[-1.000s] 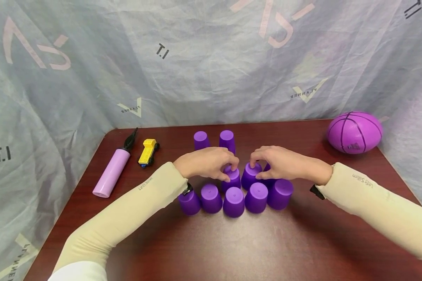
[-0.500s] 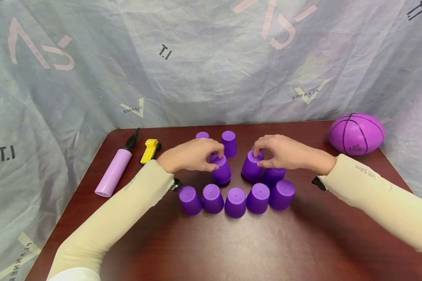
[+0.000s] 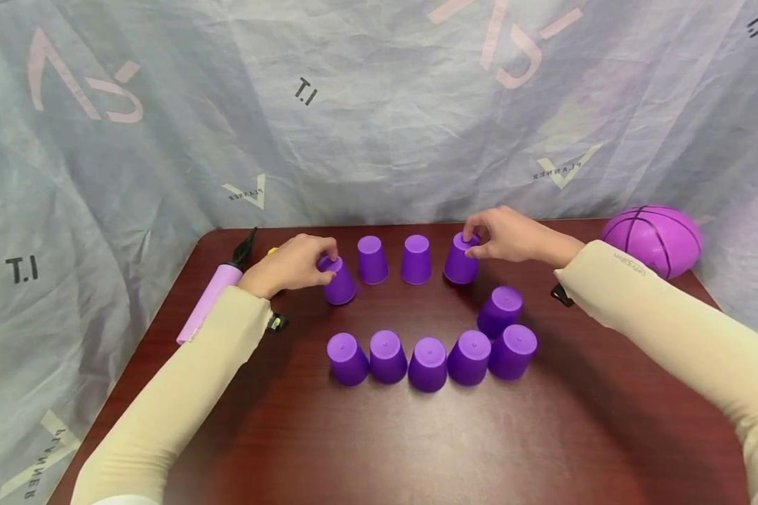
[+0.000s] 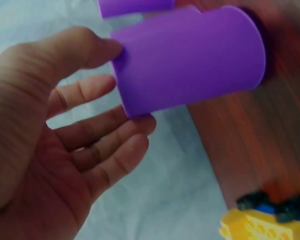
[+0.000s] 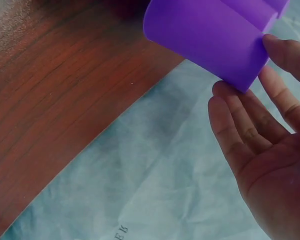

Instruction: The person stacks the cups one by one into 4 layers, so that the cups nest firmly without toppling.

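Observation:
My left hand pinches the upper end of an upside-down purple cup at the back left. In the left wrist view, thumb and fingertips touch the closed end of that cup. At the back right, my right hand holds another purple cup by its top, as the right wrist view also shows on the cup. Between the hands stand two upside-down cups, a left one and a right one. Whether the held cups touch the table is hard to tell.
Several upside-down cups form a front row, with one cup behind its right end. A pink pump lies left, partly behind the left arm. A yellow toy truck is near it. A purple ball sits at the right.
Both hands have carried their cups from the middle to the back, the left one leftward, the right one away to the back edge. The front row stays put.

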Demonstrator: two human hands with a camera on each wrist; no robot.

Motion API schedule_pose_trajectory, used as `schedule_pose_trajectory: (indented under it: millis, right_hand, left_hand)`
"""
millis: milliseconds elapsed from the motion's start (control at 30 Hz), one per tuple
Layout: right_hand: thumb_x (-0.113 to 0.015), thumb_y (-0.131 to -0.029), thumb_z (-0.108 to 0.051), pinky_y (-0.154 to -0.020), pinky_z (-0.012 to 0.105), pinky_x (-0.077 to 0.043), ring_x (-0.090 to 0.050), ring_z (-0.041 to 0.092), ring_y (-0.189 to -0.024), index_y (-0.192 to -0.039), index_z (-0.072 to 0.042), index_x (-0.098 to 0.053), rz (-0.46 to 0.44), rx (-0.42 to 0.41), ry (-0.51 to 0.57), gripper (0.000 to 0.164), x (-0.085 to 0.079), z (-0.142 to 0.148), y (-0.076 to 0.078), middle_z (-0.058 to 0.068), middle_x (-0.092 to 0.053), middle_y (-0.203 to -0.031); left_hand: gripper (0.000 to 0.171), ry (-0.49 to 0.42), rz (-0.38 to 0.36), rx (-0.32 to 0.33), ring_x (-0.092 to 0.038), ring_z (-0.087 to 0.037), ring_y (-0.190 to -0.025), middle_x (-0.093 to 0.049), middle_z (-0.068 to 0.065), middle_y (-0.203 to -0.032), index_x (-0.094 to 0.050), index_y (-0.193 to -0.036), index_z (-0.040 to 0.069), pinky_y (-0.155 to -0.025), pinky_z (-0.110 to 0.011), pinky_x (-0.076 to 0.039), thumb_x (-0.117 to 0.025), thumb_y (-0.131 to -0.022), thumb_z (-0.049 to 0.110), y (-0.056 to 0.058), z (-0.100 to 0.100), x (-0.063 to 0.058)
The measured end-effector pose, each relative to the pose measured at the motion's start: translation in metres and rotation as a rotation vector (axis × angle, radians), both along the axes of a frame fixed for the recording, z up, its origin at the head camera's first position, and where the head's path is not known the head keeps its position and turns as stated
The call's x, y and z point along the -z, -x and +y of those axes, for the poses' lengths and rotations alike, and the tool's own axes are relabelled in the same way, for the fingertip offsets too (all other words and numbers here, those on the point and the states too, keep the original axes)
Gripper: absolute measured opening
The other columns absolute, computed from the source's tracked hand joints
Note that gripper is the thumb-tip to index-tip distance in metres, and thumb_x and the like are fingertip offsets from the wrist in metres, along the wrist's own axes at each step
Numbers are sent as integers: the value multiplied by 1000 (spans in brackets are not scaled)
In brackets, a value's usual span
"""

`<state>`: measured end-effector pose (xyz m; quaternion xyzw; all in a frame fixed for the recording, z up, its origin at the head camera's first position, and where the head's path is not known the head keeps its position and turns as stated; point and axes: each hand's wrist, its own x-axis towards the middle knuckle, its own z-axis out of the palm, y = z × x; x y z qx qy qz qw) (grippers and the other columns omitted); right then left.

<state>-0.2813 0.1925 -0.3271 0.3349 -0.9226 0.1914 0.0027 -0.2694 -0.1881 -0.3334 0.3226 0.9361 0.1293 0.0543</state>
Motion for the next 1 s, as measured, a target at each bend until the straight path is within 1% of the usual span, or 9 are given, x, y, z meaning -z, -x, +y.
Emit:
schedule_pose_trajectory:
  millis: [133,267,433,533,700,833,1000]
  right_hand:
    - [-80,-75,-16,-65,36,-43,-54,17,-67,-87,-9,-66,-17,16,-12,19,4,-4,8,1,-59,-72]
    - [-79,-75,-16,-64,35,-43,-53,17,-65,-86,-9,-65,-31,18,-7,19,10,-9,15,1,-58,-70]
    - [-80,-75,-17,-66,37,-44,-55,18,-69,-87,-9,-65,-48,44,-11,21,14,-15,20,2,-60,-73]
    - [-80,-75,-17,-68,37,-45,-56,20,-71,-88,-8,-65,-65,60,-15,21,14,-19,23,3,-61,-76]
    - [-80,-75,-18,-68,36,-43,-55,20,-71,-89,-9,-65,-69,64,-13,22,14,-25,24,3,-60,-76]
    - [-80,-76,-19,-68,36,-44,-55,20,-72,-90,-9,-64,-83,66,-11,23,14,-29,25,3,-61,-77]
    - [-79,-76,-19,-69,36,-45,-57,19,-74,-91,-9,-64,-101,76,-14,24,16,-30,25,3,-62,-79]
  left_hand:
    - [21,-6,-36,-78,-50,-17,-71,-60,-4,-85,-59,-96,9,-63,-32,-41,-71,-80,16,10,-8,3]
    - [21,-26,-34,-117,-52,-18,-73,-60,-4,-87,-60,-97,9,-65,-32,-43,-70,-80,15,20,-8,7]
    - [21,-42,-38,-164,-53,-20,-78,-61,-6,-92,-60,-100,9,-69,-34,-45,-70,-83,15,30,-2,12]
    - [22,-60,-33,-166,-54,-21,-81,-62,-7,-95,-61,-101,8,-73,-35,-46,-71,-83,14,33,1,13]
    - [23,-97,-2,-143,-57,-23,-86,-63,-7,-96,-62,-100,7,-78,-36,-46,-73,-80,12,35,4,15]
    - [23,-114,8,-133,-57,-23,-84,-64,-7,-95,-62,-101,7,-76,-35,-46,-72,-82,15,35,7,17]
    - [24,-116,2,-139,-56,-21,-82,-63,-6,-93,-62,-102,7,-74,-34,-46,-72,-83,17,35,9,18]
